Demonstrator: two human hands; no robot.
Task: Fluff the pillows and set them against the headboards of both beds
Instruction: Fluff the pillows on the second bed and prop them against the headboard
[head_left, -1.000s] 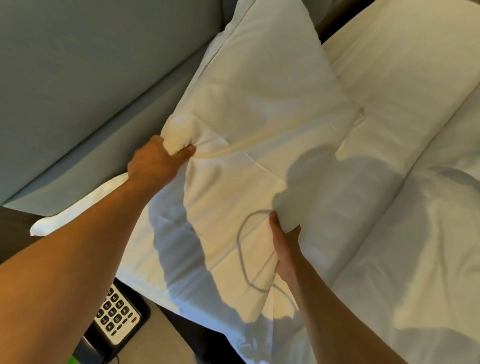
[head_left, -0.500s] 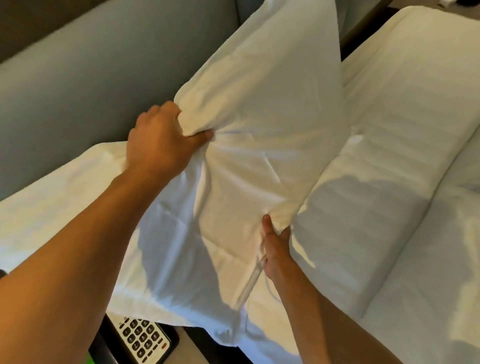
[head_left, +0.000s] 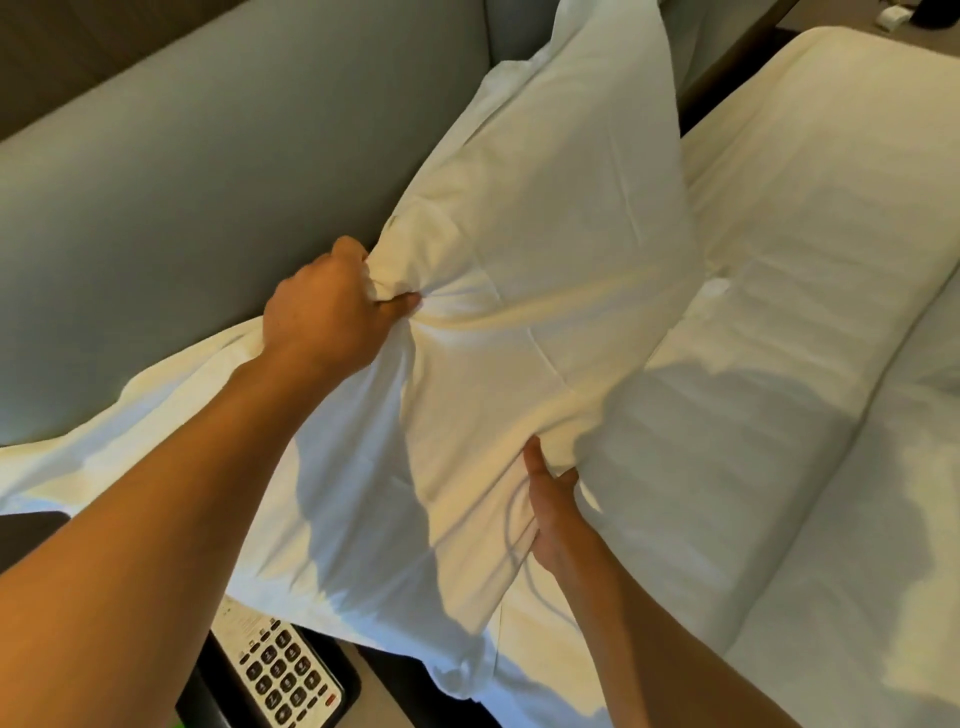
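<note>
A large white pillow (head_left: 550, 218) stands tilted on the bed, its top leaning toward the grey padded headboard (head_left: 208, 171). My left hand (head_left: 327, 306) bunches the fabric of its left edge in a tight fist. My right hand (head_left: 553, 504) grips the pillow's lower right edge, thumb on top and fingers hidden underneath. A second white pillow (head_left: 769, 322) lies flat on the bed to the right, partly under the held one.
White bedding (head_left: 872, 571) covers the bed on the right. A black desk telephone with a white keypad (head_left: 283, 675) sits on the nightstand at the bottom left, below the pillow's lower corner. A dark gap (head_left: 727, 67) splits the headboard at the top.
The pillow has been raised from lying flat to standing more upright near the headboard. Both hands kept their grip, and my left hand's fist has tightened on the fabric.
</note>
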